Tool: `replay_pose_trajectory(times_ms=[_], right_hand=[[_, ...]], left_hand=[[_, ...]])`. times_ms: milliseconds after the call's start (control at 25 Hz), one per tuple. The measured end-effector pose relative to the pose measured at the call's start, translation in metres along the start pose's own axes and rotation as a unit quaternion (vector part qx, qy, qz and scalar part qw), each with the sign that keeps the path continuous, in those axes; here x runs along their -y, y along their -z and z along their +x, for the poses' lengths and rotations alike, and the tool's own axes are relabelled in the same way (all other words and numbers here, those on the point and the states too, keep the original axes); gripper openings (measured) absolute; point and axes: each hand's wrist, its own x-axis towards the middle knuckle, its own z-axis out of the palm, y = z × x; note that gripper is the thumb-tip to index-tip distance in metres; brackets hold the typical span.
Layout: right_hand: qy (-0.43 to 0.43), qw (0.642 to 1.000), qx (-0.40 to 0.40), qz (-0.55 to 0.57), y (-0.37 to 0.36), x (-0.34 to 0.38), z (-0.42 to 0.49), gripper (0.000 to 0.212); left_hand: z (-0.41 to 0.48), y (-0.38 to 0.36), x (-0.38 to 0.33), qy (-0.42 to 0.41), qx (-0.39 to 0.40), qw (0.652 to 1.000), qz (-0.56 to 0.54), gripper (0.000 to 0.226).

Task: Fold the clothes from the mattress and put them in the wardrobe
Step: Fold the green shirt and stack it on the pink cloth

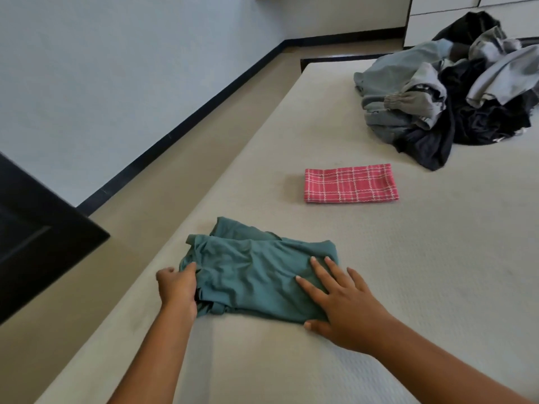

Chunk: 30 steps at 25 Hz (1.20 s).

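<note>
A teal garment (250, 272) lies partly folded near the left edge of the pale mattress (408, 287). My left hand (176, 290) grips its left end, fingers curled into the cloth. My right hand (341, 301) lies flat on its right end, fingers spread and pressing down. Beyond it, a folded red checked cloth (351, 184) rests flat on the mattress. At the far right sits a heap of unfolded grey and black clothes (443, 91).
A dark piece of furniture (38, 234) juts in at the left, over the beige floor (163, 176) that runs beside the mattress. A pale wall with a dark skirting rises behind. White cabinet fronts (437, 18) stand at the top right.
</note>
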Motion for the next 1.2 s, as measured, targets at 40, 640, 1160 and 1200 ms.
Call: replay_pose_trajectory(times_ms=[40, 640, 1160, 1200], right_hand=[[-0.005, 0.999, -0.029, -0.011, 0.001, 0.001, 0.000, 0.080], [-0.158, 0.964, -0.112, 0.180, 0.000, 0.015, 0.008, 0.074], [-0.306, 0.685, -0.096, 0.654, 0.045, -0.065, -0.031, 0.017], [-0.318, 0.674, -0.117, 0.657, 0.049, -0.081, -0.043, 0.017]], left_hand=[[-0.008, -0.003, -0.003, -0.081, -0.071, 0.990, 0.094, 0.055], [0.039, -0.041, -0.015, -0.432, 0.129, 0.689, 0.568, 0.102], [-0.060, -0.115, -0.068, -0.456, 0.386, 0.610, 0.521, 0.080], [-0.075, -0.125, -0.068, -0.444, 0.412, 0.619, 0.501, 0.062]])
